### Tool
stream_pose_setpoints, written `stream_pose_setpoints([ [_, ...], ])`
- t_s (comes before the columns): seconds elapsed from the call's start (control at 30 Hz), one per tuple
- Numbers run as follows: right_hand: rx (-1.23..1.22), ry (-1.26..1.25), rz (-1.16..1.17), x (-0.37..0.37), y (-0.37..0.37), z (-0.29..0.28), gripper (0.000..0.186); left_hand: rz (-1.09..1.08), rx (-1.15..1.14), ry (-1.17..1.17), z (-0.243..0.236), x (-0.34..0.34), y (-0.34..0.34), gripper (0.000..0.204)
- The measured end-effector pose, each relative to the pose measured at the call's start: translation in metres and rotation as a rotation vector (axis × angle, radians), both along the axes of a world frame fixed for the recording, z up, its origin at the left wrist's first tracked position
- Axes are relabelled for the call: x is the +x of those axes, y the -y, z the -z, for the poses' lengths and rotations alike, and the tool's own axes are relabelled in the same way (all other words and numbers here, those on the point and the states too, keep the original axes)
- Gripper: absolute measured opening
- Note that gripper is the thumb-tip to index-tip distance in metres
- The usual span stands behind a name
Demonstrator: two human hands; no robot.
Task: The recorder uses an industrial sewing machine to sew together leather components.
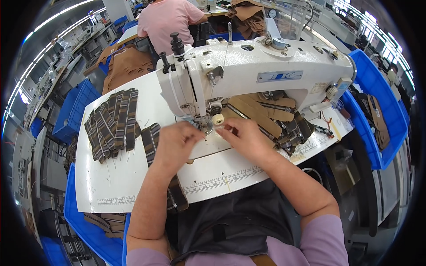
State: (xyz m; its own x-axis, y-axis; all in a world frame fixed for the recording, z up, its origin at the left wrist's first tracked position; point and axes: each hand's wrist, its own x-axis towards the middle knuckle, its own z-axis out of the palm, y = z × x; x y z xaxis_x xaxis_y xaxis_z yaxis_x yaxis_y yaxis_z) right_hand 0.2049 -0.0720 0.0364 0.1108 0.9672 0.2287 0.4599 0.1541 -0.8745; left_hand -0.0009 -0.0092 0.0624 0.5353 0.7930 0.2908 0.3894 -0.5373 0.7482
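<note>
My left hand (182, 141) is at the needle area of a white sewing machine (286, 57), its fingertips pinched at the front left of the presser foot (204, 126). My right hand (242, 135) is just right of it, fingers curled and closed beside a small cream round piece (217, 119). What either pinches is too small to make out. A striped brown fabric strip (151, 139) runs under my left arm. A pile of similar strips (113, 124) lies on the white table (91, 186). Tan pieces with zippers (262, 115) and striped fabric lie under the machine's arm.
Blue bins stand at right (384, 115), at left (75, 111) and below the table (80, 226), some holding fabric pieces. Brown cut pieces (124, 71) are heaped behind the table. A co-worker in pink (164, 20) sits ahead, back turned. A dark cloth (230, 217) covers my lap.
</note>
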Motion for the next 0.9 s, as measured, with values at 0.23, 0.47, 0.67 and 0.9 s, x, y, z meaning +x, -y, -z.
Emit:
stream_pose_setpoints([
  [0.23, -0.104, -0.178, 0.125, -0.025, -0.048, 0.019, 0.018, -0.017, 0.26, -0.087, 0.007, -0.008, -0.015, 0.006],
  [0.47, -0.107, -0.174, 0.157, -0.028, -0.049, 0.029, 0.019, 0.14, 0.242, 0.04, -0.031, -0.034, -0.009, 0.009],
  [0.67, -0.151, -0.241, 0.167, -0.032, -0.052, 0.028, 0.021, 0.617, -0.202, 0.432, -0.031, -0.056, -0.016, 0.017],
  [0.9, -0.119, -0.075, 0.2, -0.031, -0.056, 0.034, 0.023, 0.908, -0.37, 0.536, -0.023, -0.057, -0.021, 0.016],
])
